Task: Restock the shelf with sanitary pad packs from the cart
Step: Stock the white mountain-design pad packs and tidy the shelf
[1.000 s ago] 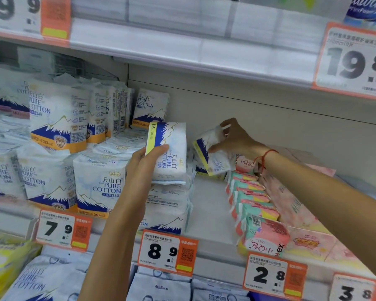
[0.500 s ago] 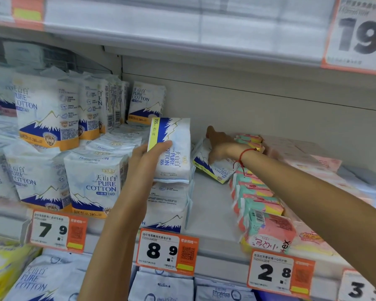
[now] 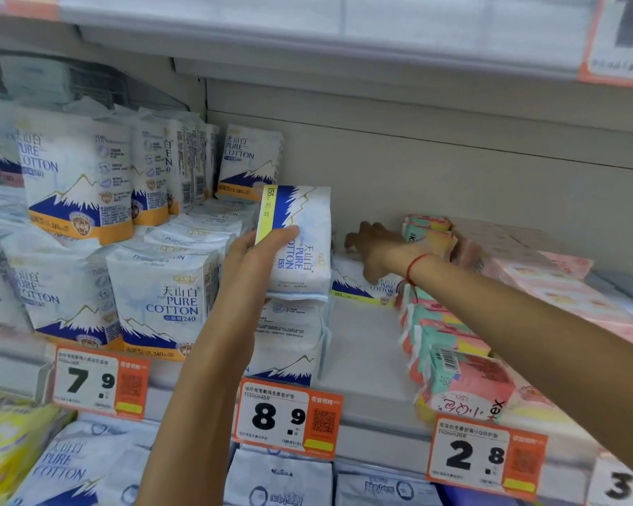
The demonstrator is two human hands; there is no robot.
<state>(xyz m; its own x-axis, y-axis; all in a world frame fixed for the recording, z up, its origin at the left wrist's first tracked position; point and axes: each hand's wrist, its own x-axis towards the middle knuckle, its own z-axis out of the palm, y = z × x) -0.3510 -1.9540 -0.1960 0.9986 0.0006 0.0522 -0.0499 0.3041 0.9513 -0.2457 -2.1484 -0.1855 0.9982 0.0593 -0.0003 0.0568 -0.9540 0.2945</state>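
My left hand point(image 3: 254, 266) grips a white and blue Pure Cotton 155 pack point(image 3: 304, 228) and holds it upright just above a stack of the same packs point(image 3: 289, 341) at the shelf front. My right hand point(image 3: 375, 248) reaches deep into the shelf point(image 3: 362, 359). Its palm lies down with fingers spread on another 155 pack point(image 3: 359, 288), which lies flat at the back. The hand's fingertips point toward the back wall. No cart is in view.
Larger Pure Cotton 240 packs point(image 3: 161, 301) fill the shelf to the left. A row of pink and teal packs point(image 3: 454, 363) borders the bare shelf strip on the right, under my right forearm. Price tags point(image 3: 287, 418) line the shelf edge; more packs sit below.
My right hand carried its pack deeper into the shelf and laid it flat at the back, where it now presses on it. My left hand kept its pack nearly still.
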